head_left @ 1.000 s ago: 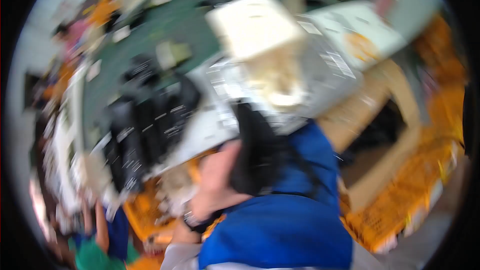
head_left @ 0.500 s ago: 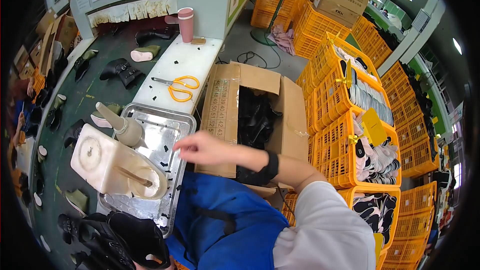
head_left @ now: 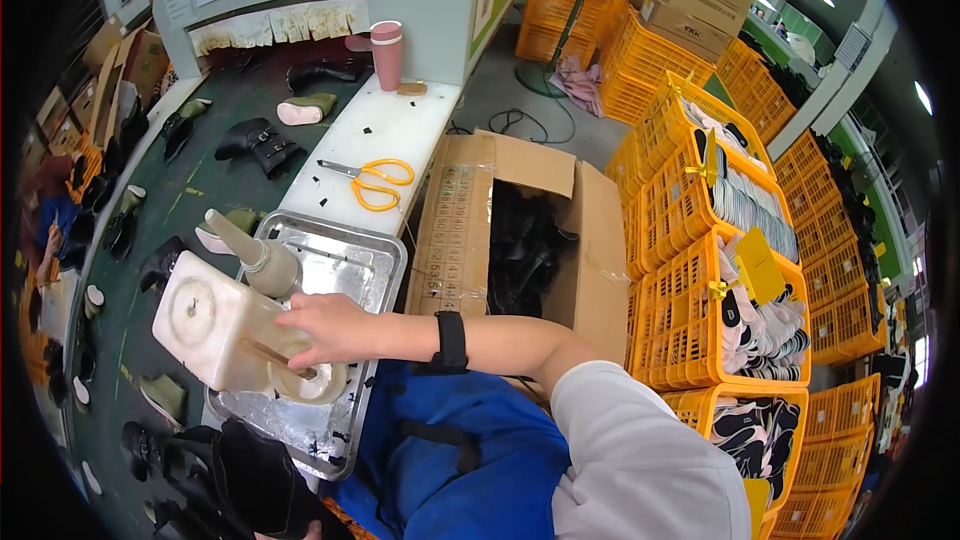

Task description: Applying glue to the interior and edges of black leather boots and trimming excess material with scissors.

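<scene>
My right hand (head_left: pixel 330 332) is over the open cup of a white plastic glue pot (head_left: pixel 200 325), thumb and fingers apart on either side of a wooden stick (head_left: pixel 268 354) that leans in the cup. Whether the stick ends in a brush is hidden. At the lower edge, my left hand (head_left: pixel 312 532) is mostly out of sight behind a black boot (head_left: pixel 255 475), which it holds tilted. A beige squeeze bottle with a long nozzle (head_left: pixel 268 265) stands beside the pot, on the same metal tray (head_left: pixel 385 265).
Orange-handled scissors (head_left: pixel 375 183) and a pink cup (head_left: pixel 387 55) are on the white ledge (head_left: pixel 350 140). Left of it, a green conveyor (head_left: pixel 150 260) carries boots and shoes. To the right stand a cardboard box (head_left: pixel 455 230) of black pieces and stacked orange crates (head_left: pixel 680 310) of insoles.
My right hand has moved left and down, from above the tray's right edge to the glue pot's cup. The whole view has shifted slightly. My left hand still has the boot.
</scene>
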Available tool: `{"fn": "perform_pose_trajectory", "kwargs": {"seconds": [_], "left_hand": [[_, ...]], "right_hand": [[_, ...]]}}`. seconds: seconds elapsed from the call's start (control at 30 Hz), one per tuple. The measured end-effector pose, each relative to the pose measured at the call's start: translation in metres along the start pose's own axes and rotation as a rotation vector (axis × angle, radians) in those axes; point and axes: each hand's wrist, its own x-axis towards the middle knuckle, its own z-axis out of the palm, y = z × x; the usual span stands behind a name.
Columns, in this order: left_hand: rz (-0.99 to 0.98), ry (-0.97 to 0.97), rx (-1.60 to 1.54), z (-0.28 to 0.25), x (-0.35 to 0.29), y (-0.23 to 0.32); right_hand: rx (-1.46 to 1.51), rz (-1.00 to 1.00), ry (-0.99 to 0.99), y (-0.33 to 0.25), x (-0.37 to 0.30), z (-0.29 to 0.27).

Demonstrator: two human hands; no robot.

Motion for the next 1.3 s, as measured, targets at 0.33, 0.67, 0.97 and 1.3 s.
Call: {"fn": "perform_pose_trajectory", "kwargs": {"seconds": [0.33,0.67,0.97,1.3], "left_hand": [[-0.098,-0.229,-0.352,-0.031,-0.002,-0.048],[-0.131,-0.275,-0.483,-0.025,0.011,-0.072],[-0.311,-0.501,-0.475,-0.04,0.017,-0.093],[-0.108,-1.05,-0.587,0.09,0.15,-0.05]], "right_hand": [[0.046,-0.031,-0.032,-0.008,0.013,0.02],[0.197,0.125,0.004,0.002,0.023,0.017],[0.286,0.108,0.033,0.025,0.003,0.017],[-0.039,-0.102,0.122,-0.01,0.0,-0.002]]}}
